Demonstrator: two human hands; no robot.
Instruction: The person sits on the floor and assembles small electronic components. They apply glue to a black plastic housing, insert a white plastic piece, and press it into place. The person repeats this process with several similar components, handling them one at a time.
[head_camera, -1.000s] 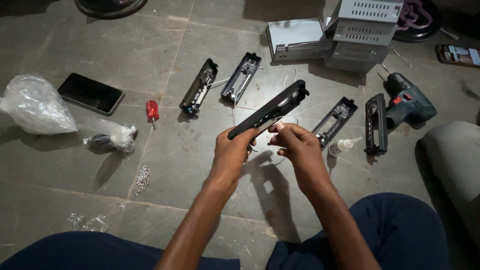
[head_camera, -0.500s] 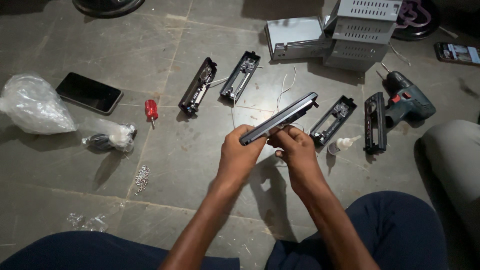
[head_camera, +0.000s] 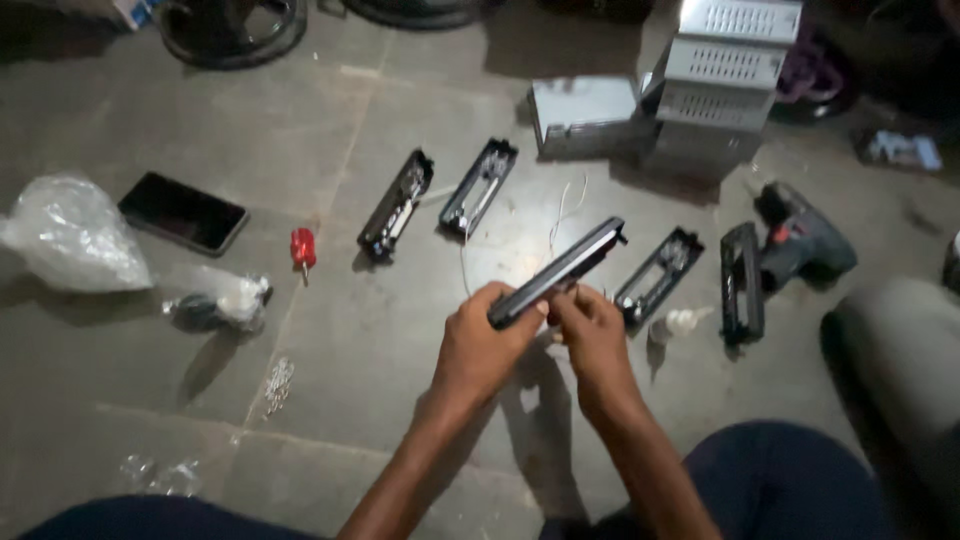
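Bare floor (head_camera: 380, 330) left of hands (head_camera: 540, 335); black housings (head_camera: 655, 275), drill (head_camera: 805, 240) crowd right.

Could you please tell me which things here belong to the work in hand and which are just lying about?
In hand:
- long black plastic panel, held by left hand and right hand
- four similar black panels on the floor

Lying about:
- black smartphone
- clear plastic bag
- small red-handled screwdriver
- dark cordless drill
- grey metal cases

bare forearms, dark blue trousers (head_camera: 790, 480)
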